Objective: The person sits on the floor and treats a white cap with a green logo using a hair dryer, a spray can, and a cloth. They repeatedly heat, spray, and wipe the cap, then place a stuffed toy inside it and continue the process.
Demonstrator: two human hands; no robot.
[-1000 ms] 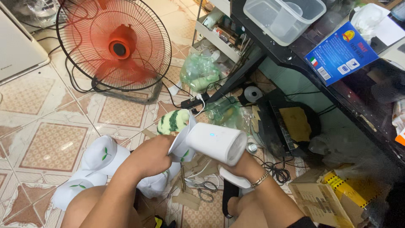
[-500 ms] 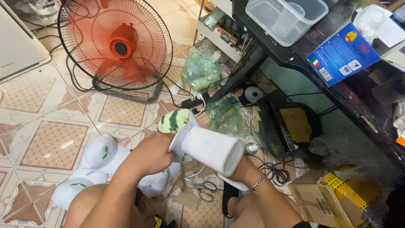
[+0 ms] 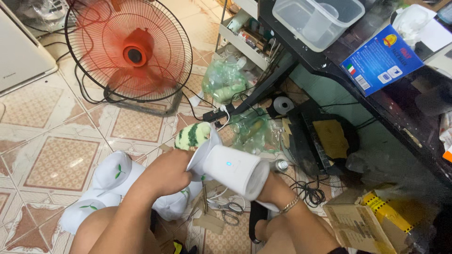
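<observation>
I hold a white cylindrical device point(image 3: 233, 170) with a small blue light on its side, lying across my lap above the tiled floor. My left hand point(image 3: 165, 173) grips its flared, funnel-like end. My right hand point(image 3: 272, 188), with a bracelet at the wrist, is behind the other end and mostly hidden by the device. A green and cream striped soft thing point(image 3: 192, 135) shows just beyond the flared end. A white cloth with green leaf prints point(image 3: 115, 176) lies under my left arm.
An orange floor fan point(image 3: 129, 51) stands ahead. A black table point(image 3: 376, 94) at right carries a clear plastic tub point(image 3: 318, 19) and a blue box point(image 3: 381, 60). Scissors point(image 3: 226, 211), cables, a power strip point(image 3: 219, 113), green plastic bags point(image 3: 225, 80) and a cardboard box point(image 3: 362, 223) litter the floor.
The white device has tilted so its far end dips lower to the right. Both hands stay on it.
</observation>
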